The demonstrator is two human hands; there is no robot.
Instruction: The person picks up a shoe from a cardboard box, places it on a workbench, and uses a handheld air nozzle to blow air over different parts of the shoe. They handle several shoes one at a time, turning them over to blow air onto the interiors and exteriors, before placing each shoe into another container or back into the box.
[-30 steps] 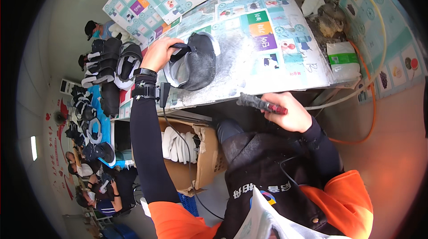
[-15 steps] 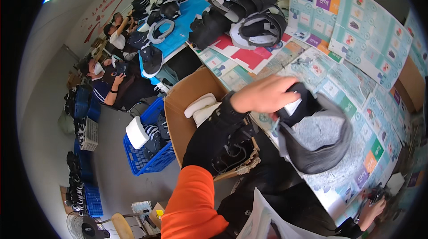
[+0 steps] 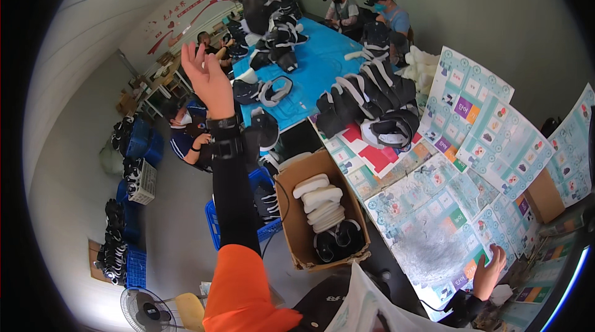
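Note:
My left hand (image 3: 209, 83) is raised high on an outstretched arm, fingers spread and holding nothing. Beyond its fingertips, a blurred dark cap-like piece (image 3: 255, 14) shows above the heap of black-and-white cap-like pieces (image 3: 282, 47) on the blue-covered table (image 3: 328, 53). Whether it touches the heap, I cannot tell. My right hand (image 3: 489, 273) is low over the right end of the paper-covered worktop (image 3: 427, 245), with fingers apart and nothing in them. A small white object (image 3: 501, 295) lies beside its wrist.
A cardboard box (image 3: 287, 208) with white pads (image 3: 323, 208) and black headphones (image 3: 338, 240) stands left of the worktop. A blue basket (image 3: 268, 231) is beside it. A row of black pieces (image 3: 365, 93) lines the worktop's far end. Co-workers sit around the blue table.
My left hand has let go of the dark grey cap-like piece and swung up and far left. The piece is gone from the worktop. My right hand has opened. The view has shifted.

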